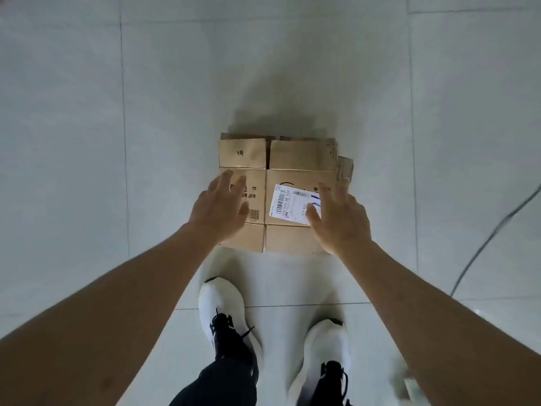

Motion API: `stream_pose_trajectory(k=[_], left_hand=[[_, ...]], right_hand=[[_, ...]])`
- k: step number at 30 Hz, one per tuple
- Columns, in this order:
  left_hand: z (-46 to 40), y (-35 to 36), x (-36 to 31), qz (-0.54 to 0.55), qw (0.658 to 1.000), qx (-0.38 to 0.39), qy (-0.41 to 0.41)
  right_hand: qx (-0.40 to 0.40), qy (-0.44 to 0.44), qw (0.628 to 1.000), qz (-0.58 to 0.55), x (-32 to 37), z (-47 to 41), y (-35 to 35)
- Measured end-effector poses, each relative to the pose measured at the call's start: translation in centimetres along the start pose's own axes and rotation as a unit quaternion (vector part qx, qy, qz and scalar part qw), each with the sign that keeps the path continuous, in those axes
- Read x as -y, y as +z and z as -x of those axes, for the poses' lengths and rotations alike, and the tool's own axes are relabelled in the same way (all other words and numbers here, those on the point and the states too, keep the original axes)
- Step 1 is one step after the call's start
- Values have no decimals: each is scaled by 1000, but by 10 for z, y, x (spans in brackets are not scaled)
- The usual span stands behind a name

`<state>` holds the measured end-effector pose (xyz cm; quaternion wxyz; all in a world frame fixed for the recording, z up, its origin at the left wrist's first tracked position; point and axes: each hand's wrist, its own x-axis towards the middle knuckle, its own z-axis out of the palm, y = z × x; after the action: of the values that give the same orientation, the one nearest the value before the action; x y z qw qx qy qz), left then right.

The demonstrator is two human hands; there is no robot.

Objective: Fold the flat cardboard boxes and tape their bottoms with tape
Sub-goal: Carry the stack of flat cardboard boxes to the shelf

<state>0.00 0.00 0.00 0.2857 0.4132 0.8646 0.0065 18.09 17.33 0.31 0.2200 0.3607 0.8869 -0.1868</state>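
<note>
We hold our left hand [220,206] and right hand [336,218], fingers spread, over the flat cardboard boxes [298,156] (seemingly stacked) on the floor [87,142].

Both bare arms reach forward and down, nearly straight. The left hand [219,206] and right hand [336,218] are palm-down with fingers spread and relaxed, thumbs pointing inward, gripping nothing.
</note>
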Motion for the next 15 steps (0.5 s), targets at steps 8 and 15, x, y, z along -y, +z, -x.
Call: stream_pose_trajectory(k=[8,15], left_hand=[[-13,56,38,56,996,49,-59],[-18,75,42,233,966,45,-100]], right_hand=[[-1,92,988,-122,-13,-17,76],[-20,125,946,-299,-24,-28,98]])
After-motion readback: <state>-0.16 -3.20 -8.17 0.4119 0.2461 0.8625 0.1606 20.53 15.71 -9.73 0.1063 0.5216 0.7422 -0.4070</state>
